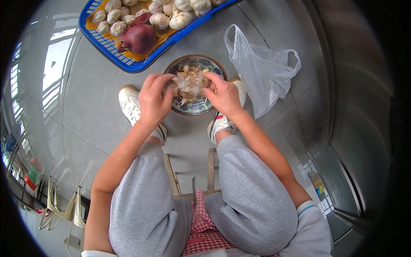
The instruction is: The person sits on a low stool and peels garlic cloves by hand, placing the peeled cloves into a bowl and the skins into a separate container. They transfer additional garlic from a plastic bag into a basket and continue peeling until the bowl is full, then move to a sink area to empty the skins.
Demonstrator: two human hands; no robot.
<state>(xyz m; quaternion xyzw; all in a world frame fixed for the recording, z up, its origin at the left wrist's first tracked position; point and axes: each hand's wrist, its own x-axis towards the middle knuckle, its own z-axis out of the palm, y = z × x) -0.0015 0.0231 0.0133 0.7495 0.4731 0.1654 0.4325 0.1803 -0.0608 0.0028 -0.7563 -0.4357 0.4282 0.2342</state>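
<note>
A patterned dish with a brown rim (195,111) rests on the floor between my feet. Heaped in it are loose garlic cloves and papery garlic skins (189,82). My left hand (155,98) is at the dish's left side, thumb and forefinger apart and curved towards the heap. From the right, my right hand (225,96) reaches over the rim, its thumb and forefinger spread at the edge of the skins. A small pale spot shows under the right fingers; whether it is a clove or a fingertip, I cannot tell.
Beyond the dish stands a blue plastic basket (130,68) with garlic bulbs (181,20) and a red onion (138,38). A clear plastic bag (261,70) lies on the tiled floor to the right. White shoes (130,106) flank the dish. A wooden stool (211,170) shows between my legs.
</note>
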